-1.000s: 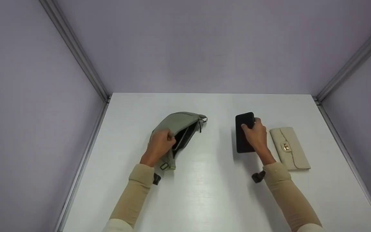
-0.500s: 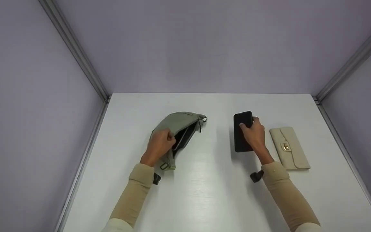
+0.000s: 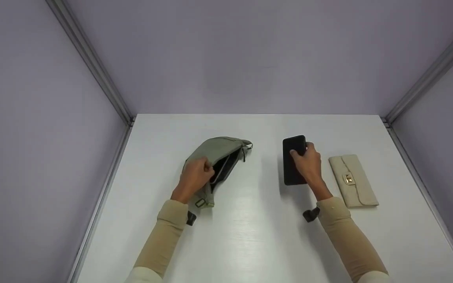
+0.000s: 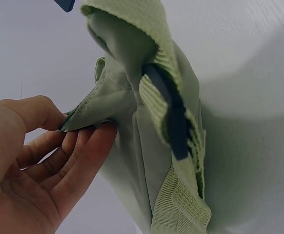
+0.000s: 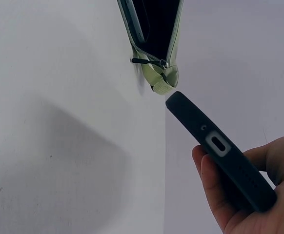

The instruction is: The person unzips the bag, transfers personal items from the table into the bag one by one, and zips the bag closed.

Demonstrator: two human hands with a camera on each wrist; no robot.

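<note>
Your right hand [image 3: 309, 165] holds the black phone [image 3: 292, 159] right of centre in the head view, with the fingers curled round its right edge and the thumb on the near face; the right wrist view shows the phone [image 5: 220, 148] lifted clear of the white table [image 3: 250, 236], its charging port end facing the camera. Judge the phone as stiff, fairly dense and smooth in its matte case, so it could slide if you squeeze only at the tip; a grip across both long edges near the middle looks the safer hold, and its glass face will not forgive a drop. The green pouch [image 3: 216, 157], left of centre in the head view, looks soft and light, and it will sag unless it is held at its rim. Your left hand [image 3: 194, 177] does just that: in the left wrist view the thumb and fingers [image 4: 83, 151] pinch a fold of the pouch [image 4: 152, 141] fabric by the zip, keeping the mouth gaping toward the phone. The cream wallet [image 3: 353, 180] lies flat on the table just to the right of your right hand, untouched.
</note>
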